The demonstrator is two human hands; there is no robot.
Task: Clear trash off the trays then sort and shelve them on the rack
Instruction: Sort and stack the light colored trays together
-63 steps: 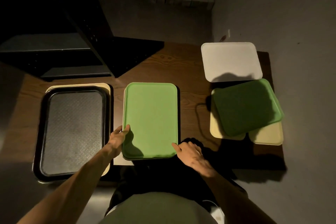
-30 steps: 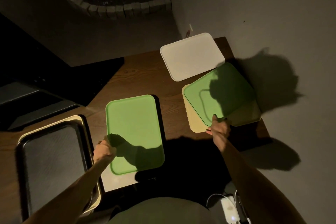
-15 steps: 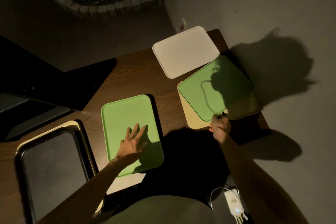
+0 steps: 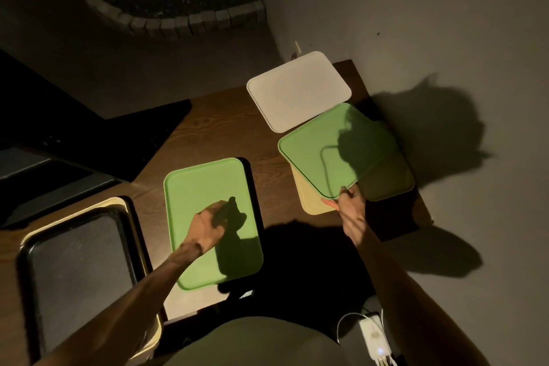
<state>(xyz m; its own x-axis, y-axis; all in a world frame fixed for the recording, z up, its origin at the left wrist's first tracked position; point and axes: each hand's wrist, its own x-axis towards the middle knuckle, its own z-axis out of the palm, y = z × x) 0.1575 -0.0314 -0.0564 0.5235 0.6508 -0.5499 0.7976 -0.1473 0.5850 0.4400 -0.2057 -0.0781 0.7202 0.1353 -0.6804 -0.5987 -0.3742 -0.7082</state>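
Right hand (image 4: 349, 205) pinches near corner of right green tray (image 4: 332, 151) atop yellow trays (image 4: 309, 199) at tabletop (image 4: 214, 128) right edge, left hand (image 4: 208, 224) resting loosely curled on centre green tray (image 4: 208, 217); one-corner lift could tip it or drag a yellow tray off.

Bare table (image 4: 214, 131) shows between the near green tray (image 4: 208, 187) and the white tray (image 4: 297, 89), a wood strip a hand could cross. A narrower strip runs between the near green tray and the yellow tray (image 4: 306, 199) on the right. The left hand (image 4: 208, 224) sits over the near green tray's middle, blocking it. The right hand (image 4: 350, 205) pinches the near corner of the far green tray (image 4: 312, 151), which overlaps the yellow tray and the white tray's edge, crowding the right end. The black tray (image 4: 80, 252) fills the left end, a thin gap beside it.
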